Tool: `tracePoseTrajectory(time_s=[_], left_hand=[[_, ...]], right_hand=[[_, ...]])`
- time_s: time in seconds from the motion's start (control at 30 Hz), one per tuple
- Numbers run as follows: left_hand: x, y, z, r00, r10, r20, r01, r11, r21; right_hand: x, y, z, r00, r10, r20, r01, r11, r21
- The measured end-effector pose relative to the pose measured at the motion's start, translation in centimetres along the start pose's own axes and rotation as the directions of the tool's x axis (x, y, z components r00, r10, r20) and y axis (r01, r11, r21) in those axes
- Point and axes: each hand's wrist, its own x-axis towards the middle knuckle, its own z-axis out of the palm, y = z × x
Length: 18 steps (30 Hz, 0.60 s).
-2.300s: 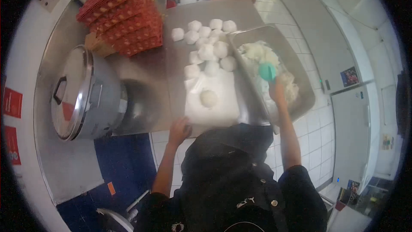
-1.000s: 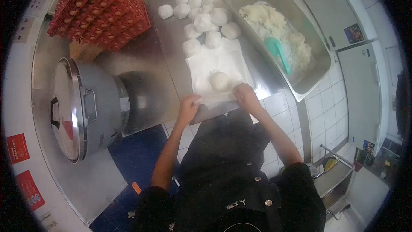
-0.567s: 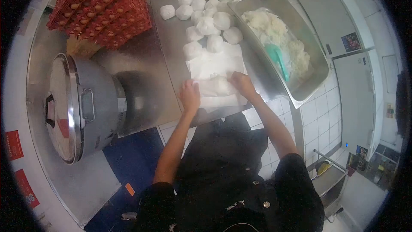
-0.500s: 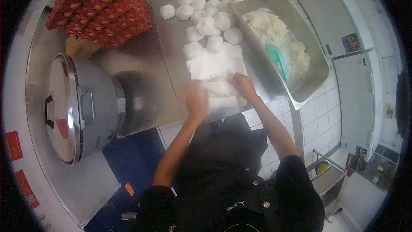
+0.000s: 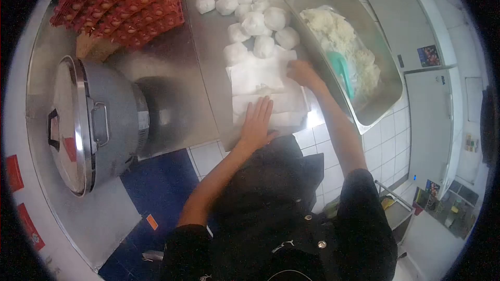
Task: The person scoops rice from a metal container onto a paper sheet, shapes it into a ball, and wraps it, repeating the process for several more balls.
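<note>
White paper sheets (image 5: 260, 77) lie in a stack on the steel table, with the front part folded over. My left hand (image 5: 256, 125) rests flat on this folded part, its fingers spread. At the right edge of the sheets is my right hand (image 5: 304, 74), its fingers curled together; what they hold, if anything, is too small to make out. Several round white wrapped bundles (image 5: 253, 23) sit in a group beyond the paper. To the right, a deep steel tray (image 5: 383, 112) holds white rice (image 5: 330, 28) and a turquoise scoop (image 5: 341, 70).
A large grey pot with a lid (image 5: 112, 125) stands at the left. Behind it are stacked red egg trays (image 5: 122, 8) with eggs. The steel table's front edge (image 5: 229, 145) runs close to my body. A small metal cart (image 5: 398, 213) is at the lower right.
My left hand has moved right and now lies flat on the paper. My right hand has moved away from the fold, up along the sheets' right side. The raised paper is flatter.
</note>
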Motion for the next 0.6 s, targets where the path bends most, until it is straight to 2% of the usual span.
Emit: tracePoseTrajectory(time_s=[0.07, 0.17, 0.2, 0.3, 0.4, 0.5, 0.53, 0.57, 0.6], left_hand=[[0.0, -0.2, -0.2, 1.000, -0.007, -0.002, 0.007, 1.000, -0.005], [0.0, -0.2, -0.2, 0.998, -0.031, 0.062, 0.032, 0.999, -0.013], [-0.1, -0.1, 0.0, 0.999, -0.026, 0.030, 0.027, 1.000, -0.011], [0.1, 0.1, 0.5, 0.999, -0.013, -0.034, 0.014, 1.000, 0.007], [0.0, 0.1, 0.6, 0.999, -0.026, -0.035, 0.027, 0.999, 0.024], [0.3, -0.3, 0.5, 0.999, -0.051, 0.002, 0.051, 0.998, 0.025], [0.3, -0.4, 0.6, 0.997, -0.067, 0.046, 0.065, 0.997, 0.045], [0.2, -0.4, 0.7, 0.993, -0.080, 0.089, 0.075, 0.995, 0.064], [-0.3, -0.3, 1.1, 0.995, -0.074, 0.064, 0.072, 0.997, 0.032]], right_hand=[[-1.2, -2.5, -3.2, 0.969, -0.064, 0.238, 0.064, 0.998, 0.008], [-0.9, -3.0, -2.0, 0.926, -0.008, 0.377, 0.163, 0.910, -0.381], [-1.7, -3.9, -2.1, 0.972, -0.047, 0.231, 0.127, 0.929, -0.347], [-0.5, -5.4, 1.5, 0.930, -0.367, 0.031, 0.355, 0.871, -0.340], [-0.4, -6.8, 3.5, 0.919, -0.360, 0.161, 0.394, 0.852, -0.344], [-3.0, -7.3, 3.9, 0.906, -0.421, 0.043, 0.418, 0.874, -0.248], [-4.0, -7.9, 4.7, 0.932, -0.350, 0.093, 0.361, 0.880, -0.309], [-5.2, -8.2, 5.3, 0.907, -0.420, -0.015, 0.393, 0.861, -0.322], [-6.7, -8.5, 5.8, 0.869, -0.480, -0.121, 0.419, 0.843, -0.338]])
